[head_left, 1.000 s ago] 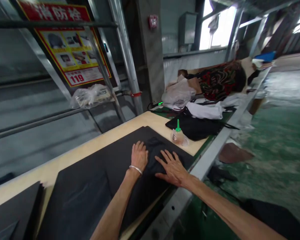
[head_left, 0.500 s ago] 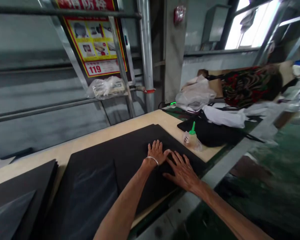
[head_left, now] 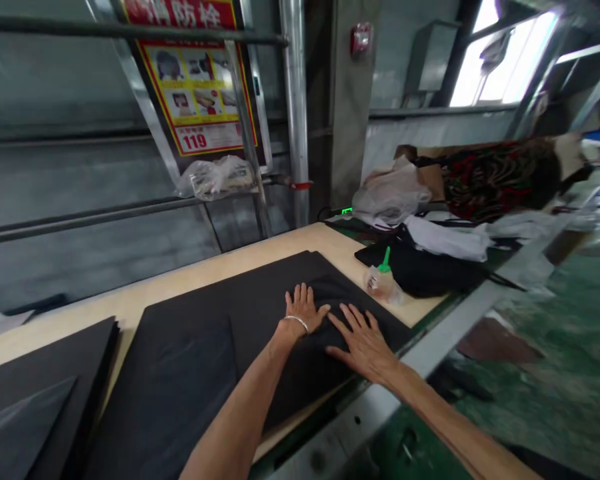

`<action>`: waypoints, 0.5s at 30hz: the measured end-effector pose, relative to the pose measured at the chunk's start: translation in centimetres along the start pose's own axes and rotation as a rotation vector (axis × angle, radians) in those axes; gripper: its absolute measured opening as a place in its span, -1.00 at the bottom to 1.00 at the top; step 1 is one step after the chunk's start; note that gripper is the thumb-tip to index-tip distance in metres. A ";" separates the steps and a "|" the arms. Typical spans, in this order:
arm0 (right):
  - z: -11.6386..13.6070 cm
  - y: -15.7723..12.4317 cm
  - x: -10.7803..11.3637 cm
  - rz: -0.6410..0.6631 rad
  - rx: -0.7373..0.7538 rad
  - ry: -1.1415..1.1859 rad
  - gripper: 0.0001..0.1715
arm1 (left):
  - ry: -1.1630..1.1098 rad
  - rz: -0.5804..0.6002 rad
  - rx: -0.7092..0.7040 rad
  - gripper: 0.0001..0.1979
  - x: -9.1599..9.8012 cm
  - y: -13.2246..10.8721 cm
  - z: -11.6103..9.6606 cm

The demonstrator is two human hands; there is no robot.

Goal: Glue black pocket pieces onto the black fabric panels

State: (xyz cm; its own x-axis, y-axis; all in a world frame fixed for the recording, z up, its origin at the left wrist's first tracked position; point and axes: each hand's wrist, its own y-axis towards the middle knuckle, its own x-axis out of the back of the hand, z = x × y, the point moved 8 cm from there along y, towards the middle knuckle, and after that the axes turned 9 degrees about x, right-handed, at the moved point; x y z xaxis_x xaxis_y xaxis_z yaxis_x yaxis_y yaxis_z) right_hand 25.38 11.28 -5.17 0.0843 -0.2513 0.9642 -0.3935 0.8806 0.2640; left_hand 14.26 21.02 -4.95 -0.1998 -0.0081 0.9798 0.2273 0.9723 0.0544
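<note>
While the left hand (head_left: 303, 310), bangle on its wrist, and the right hand (head_left: 363, 347) lie flat on a black cloth panel (head_left: 275, 340), the nearest other item is a plastic squeeze bottle (head_left: 383, 283) with a green nozzle, standing on the wooden bench (head_left: 220, 297) just beyond the right hand. Behind it are a black bag (head_left: 420, 270), a white cloth (head_left: 447, 239), a clear plastic bag (head_left: 390, 195) and a heap of patterned red-and-black cloth (head_left: 500, 177). Another black stack (head_left: 40, 393) sits at the near left, just beside the panel. Past the bench's back edge, a plastic bag (head_left: 215, 179) rests on a metal rail below a fire-safety poster (head_left: 195, 87). Green floor (head_left: 545, 400) shows to the right. The panel lies flat in the middle of the bench, with a dark bunched fold (head_left: 335, 290) under the hands. Fingers (head_left: 353, 327) on both hands spread open, pressing down, gripping nothing.
</note>
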 end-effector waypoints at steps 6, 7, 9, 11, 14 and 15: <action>0.3 -0.1 0.4 0.050 -0.010 0.016 -0.10 | -0.004 -0.114 -0.201 -0.37 0.8 -2.6 -2.4; 0.3 -0.1 0.4 0.048 -0.010 0.012 -0.10 | -0.013 -0.097 -0.199 -0.38 0.6 -3.0 -2.5; 0.3 -0.1 0.4 0.046 -0.010 0.006 -0.10 | -0.031 -0.079 -0.146 -0.38 0.1 -3.5 -2.3; 0.2 -0.2 0.4 0.051 -0.009 0.005 -0.09 | -0.031 -0.096 -0.079 -0.37 0.2 -3.8 -1.7; 0.3 -0.1 0.4 0.054 -0.002 0.014 -0.10 | 0.005 -0.084 0.054 -0.33 0.1 -3.7 -0.2; 0.3 -0.1 0.4 0.053 -0.003 0.022 -0.10 | 0.022 -0.072 0.104 -0.31 0.0 -3.7 0.3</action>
State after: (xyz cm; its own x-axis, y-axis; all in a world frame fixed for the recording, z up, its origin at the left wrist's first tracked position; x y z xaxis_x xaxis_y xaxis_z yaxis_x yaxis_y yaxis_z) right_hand 25.18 10.94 -4.80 0.0834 -0.1956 0.9771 -0.3953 0.8936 0.2126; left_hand 13.10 17.52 -5.17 -0.1909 -0.0828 0.9781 0.1132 0.9879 0.1057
